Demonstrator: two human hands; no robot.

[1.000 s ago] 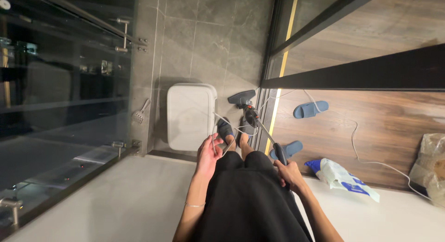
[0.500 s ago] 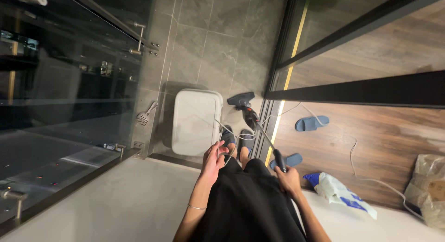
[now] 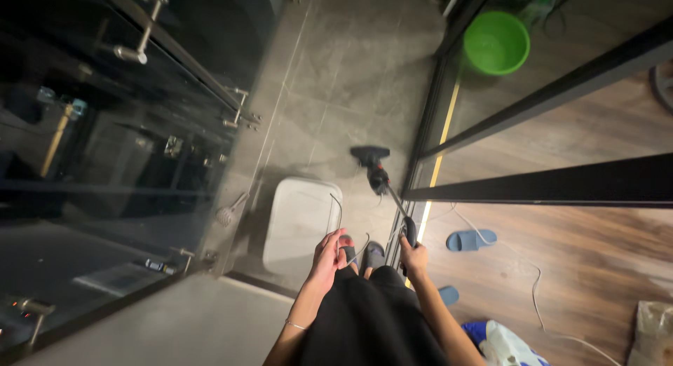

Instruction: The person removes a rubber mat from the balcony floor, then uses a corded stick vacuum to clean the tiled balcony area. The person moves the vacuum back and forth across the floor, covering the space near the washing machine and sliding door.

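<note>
My right hand (image 3: 414,257) grips the dark handle of a stick vacuum (image 3: 384,184), whose shaft slants down to a dark floor head (image 3: 370,153) on the grey tiles. In my left hand (image 3: 328,257) I hold a loop of the white power cord (image 3: 340,210), which curves up over the edge of a white lidded bin (image 3: 300,222). My feet in dark slippers (image 3: 374,254) stand just below both hands, beside the bin.
A dark glass partition with metal fittings (image 3: 238,106) runs along the left. A black sliding-door frame (image 3: 554,186) splits tiles from wood floor. A green basin (image 3: 496,42) sits far right; blue slippers (image 3: 470,239), a blue-white bag (image 3: 503,343) and trailing cord (image 3: 536,292) lie on the wood.
The vacuum head has been pushed farther away along the tiles and my right hand has moved forward with the handle. The view has tilted forward, bringing the green basin into sight.
</note>
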